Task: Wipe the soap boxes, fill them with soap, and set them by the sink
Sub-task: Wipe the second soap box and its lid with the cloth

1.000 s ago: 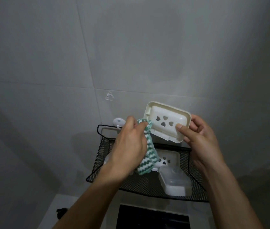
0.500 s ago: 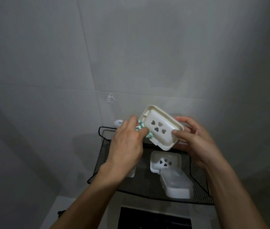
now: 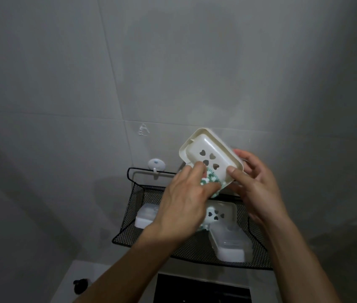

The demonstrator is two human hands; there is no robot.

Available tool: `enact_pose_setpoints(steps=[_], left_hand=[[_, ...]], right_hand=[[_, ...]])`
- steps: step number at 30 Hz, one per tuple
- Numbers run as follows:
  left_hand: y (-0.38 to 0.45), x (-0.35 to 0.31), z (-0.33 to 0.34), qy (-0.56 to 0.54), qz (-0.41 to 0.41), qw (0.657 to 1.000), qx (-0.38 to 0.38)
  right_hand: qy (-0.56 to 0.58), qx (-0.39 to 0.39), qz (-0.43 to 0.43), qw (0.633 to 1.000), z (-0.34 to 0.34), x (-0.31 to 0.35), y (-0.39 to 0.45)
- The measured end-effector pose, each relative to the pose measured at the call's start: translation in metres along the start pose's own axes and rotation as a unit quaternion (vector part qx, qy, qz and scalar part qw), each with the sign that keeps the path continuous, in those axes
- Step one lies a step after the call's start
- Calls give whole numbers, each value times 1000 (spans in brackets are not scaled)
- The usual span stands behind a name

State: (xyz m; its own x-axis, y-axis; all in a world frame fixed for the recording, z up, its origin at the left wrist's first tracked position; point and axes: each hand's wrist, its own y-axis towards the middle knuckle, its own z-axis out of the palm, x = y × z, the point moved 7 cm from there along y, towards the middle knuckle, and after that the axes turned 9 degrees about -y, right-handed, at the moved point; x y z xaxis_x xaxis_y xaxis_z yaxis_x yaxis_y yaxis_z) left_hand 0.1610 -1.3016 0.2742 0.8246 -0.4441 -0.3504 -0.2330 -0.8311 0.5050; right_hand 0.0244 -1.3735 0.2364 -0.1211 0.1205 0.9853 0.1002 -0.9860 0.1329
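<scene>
Wiping stage, by my read; nothing shows filling or placing by the sink begun.

Right hand (image 3: 258, 184) holds a cream soap box tray (image 3: 211, 159) up in front of the tiled wall (image 3: 85, 73), tilted, thumb curled over its near rim and fingers behind it. The tray has four heart-shaped drain holes. Left hand (image 3: 184, 204) has its fingers bunched on a green-and-white cloth (image 3: 211, 182), pressing it against the tray's near-left edge. Neither hand is spread flat; both are closed on what they carry.

Below, a black mesh basket (image 3: 133, 215) hangs on the wall from a white hook (image 3: 156, 165).

Count in the basket:
- one more tray with heart holes (image 3: 221, 215), centre
- one clear-topped white box or lid (image 3: 230, 246), near right
- one similar piece (image 3: 145, 216), left, partly hidden by the left arm

So two heart trays seen in all, two lid-like pieces, one cloth. No soap visible anywhere. Whether the basket pieces are already wiped cannot be told.

A dark panel (image 3: 201, 289) lies at the near edge; a small dark object (image 3: 81, 285) sits near left, unidentifiable.

Left, as judged: finish wiping, load soap, set boxes by the sink.
</scene>
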Motion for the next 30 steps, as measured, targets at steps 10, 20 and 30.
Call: enact_pose_setpoints(steps=[10, 20, 30], left_hand=[[2, 3, -2, -21, -33, 999, -27], [9, 6, 6, -62, -12, 997, 32], [19, 31, -51, -88, -50, 983, -156]], right_hand=[[20, -16, 15, 1000, 3, -10, -1], [28, -31, 29, 999, -11, -14, 1], [22, -4, 39, 999, -12, -21, 1]])
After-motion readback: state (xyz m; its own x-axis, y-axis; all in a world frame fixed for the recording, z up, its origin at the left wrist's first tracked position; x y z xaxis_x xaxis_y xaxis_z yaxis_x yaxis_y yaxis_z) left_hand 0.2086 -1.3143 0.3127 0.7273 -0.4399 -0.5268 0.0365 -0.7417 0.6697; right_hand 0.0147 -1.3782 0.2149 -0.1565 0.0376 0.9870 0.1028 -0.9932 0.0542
